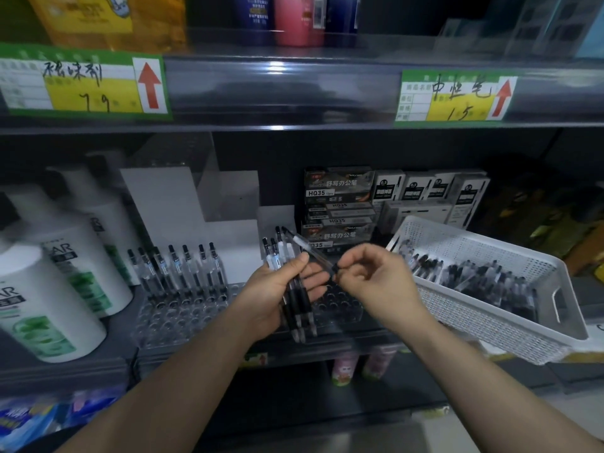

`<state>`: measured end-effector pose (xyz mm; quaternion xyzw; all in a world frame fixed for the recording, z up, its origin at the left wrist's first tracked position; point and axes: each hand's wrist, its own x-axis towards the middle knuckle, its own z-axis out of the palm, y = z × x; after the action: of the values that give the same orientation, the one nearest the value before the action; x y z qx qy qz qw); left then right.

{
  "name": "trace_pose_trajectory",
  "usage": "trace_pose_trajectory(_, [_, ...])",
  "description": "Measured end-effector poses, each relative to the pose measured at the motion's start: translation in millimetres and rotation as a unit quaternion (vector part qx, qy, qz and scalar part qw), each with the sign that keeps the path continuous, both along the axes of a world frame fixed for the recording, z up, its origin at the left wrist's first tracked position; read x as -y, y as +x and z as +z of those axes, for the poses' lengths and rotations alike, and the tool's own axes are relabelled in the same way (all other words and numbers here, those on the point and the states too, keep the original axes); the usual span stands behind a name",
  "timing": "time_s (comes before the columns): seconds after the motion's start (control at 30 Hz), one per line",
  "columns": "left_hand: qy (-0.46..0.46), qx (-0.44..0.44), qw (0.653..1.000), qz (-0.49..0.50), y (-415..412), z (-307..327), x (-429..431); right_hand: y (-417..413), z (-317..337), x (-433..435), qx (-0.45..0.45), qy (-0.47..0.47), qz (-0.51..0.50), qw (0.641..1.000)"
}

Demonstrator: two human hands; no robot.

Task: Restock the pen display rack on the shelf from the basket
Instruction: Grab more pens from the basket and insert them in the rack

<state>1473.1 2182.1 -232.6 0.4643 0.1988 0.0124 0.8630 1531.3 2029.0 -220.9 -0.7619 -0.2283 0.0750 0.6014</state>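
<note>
The right hand [369,279] pinched the lower end of one pen [315,253], whose long axis slanted up and left, clip end toward the shelf back. The left hand [277,289] gripped a bundle of pens [294,300]. The rack [170,318] lay just below both hands (open holes nearer the right), with the basket [490,325] off to the right.

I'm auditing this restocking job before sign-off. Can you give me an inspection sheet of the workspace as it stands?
Surface: dark shelf, dimly lit, carrying the clear pen rack.
Job's things: the rack has one row of pens standing on its left side; many front holes are empty. The white basket at right holds loose pens.
Clutter: white bottles left of the rack; pen boxes behind it.
Grippers: left hand grips a pen bundle; right hand pinches the end of a single pen.
Cables: nothing seen.
Surroundings: price labels on the upper shelf edge.
</note>
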Motion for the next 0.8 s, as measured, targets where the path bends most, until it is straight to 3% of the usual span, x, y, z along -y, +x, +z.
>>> trace_pose_trajectory(0.23, [0.010, -0.014, 1.000, 0.005, -0.6, 4.3, 0.3, -4.7, -7.6, -1.0, 0.024, -0.094, 0.090, 0.991])
trace_pose_trajectory(0.37, [0.083, -0.027, 0.995, -0.056, -1.9, 0.8, -0.7, 6.0, -0.3, 3.3, 0.026, -0.062, 0.038, 0.997])
trace_pose_trajectory(0.5, [0.112, 0.008, 0.982, -0.149, -6.4, -2.7, 7.2, 16.8, 2.4, -0.7, -0.097, 0.034, 0.027, 0.994])
trace_pose_trajectory(0.6, [0.099, 0.013, 0.977, -0.187, -10.8, -4.3, 13.8, 16.0, 1.2, -3.7, -0.191, 0.047, 0.067, 0.978])
trace_pose_trajectory(0.8, [0.100, 0.018, 0.966, -0.237, -15.5, -1.2, 15.4, 15.7, 6.4, -1.6, -0.234, 0.047, 0.108, 0.965])
